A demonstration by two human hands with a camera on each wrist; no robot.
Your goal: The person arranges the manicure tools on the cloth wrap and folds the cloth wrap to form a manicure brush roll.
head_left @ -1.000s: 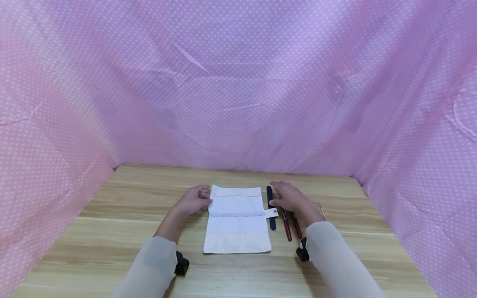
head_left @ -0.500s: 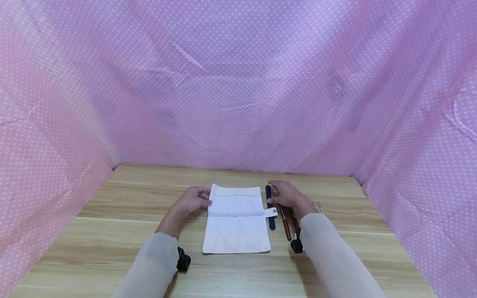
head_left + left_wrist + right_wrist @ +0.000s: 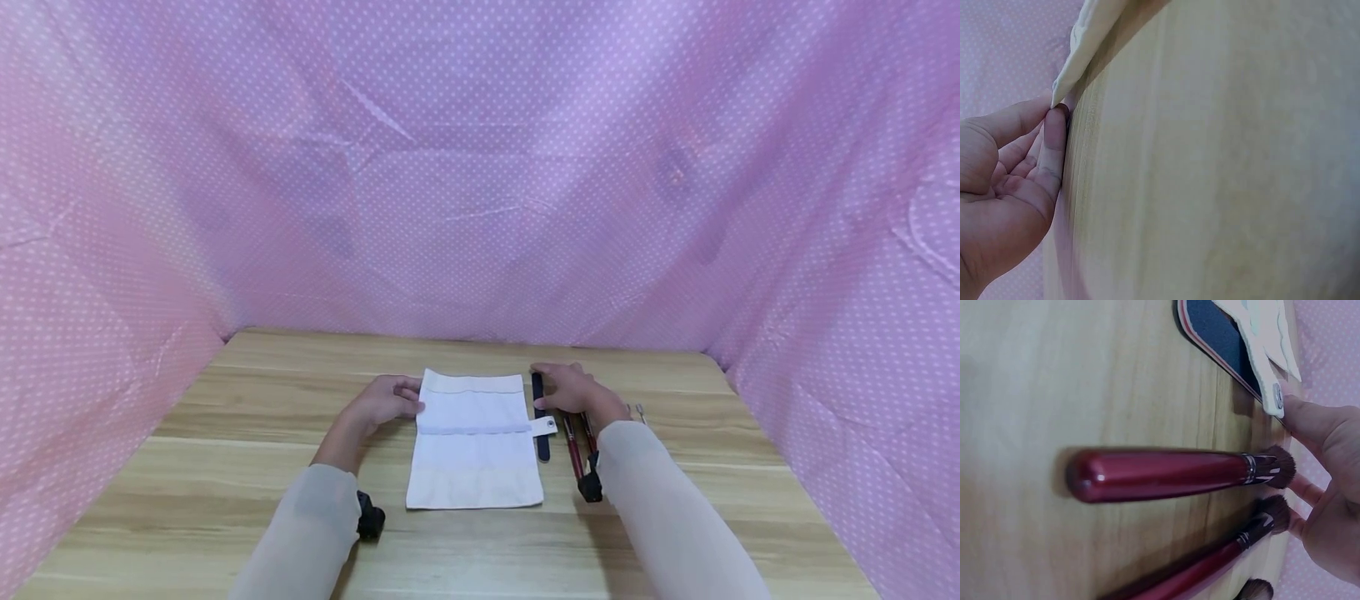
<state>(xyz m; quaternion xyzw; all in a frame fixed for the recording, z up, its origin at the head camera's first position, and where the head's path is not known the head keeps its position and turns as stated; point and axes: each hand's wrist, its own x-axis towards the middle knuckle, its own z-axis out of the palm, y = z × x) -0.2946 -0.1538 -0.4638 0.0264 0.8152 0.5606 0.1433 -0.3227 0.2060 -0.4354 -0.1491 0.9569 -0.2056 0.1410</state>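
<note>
A white cloth roll-up pouch (image 3: 476,458) lies unfolded flat, with a seam across its middle and a snap strap (image 3: 543,427) on its right side. My left hand (image 3: 385,401) pinches the pouch's left edge near the upper part; in the left wrist view the cloth (image 3: 1088,47) sits between thumb and forefinger. Along the right side lies a black nail file (image 3: 543,448) with a pink core line at its edge, crossed by the strap. My right hand (image 3: 567,388) is over the file's far half, thumb at the file, forefinger reaching past its far end.
Two makeup brushes with dark red handles (image 3: 1166,475) lie right of the file, under my right wrist. A third brush tip (image 3: 1257,589) shows at the right wrist view's bottom. A thin silvery tool end (image 3: 641,412) pokes out beyond my right forearm. Pink dotted fabric (image 3: 480,208) surrounds the wooden table (image 3: 255,417).
My right hand has shifted slightly left, and the nail file has slid a little closer to the pouch with it. My left hand stays at the pouch's left edge.
</note>
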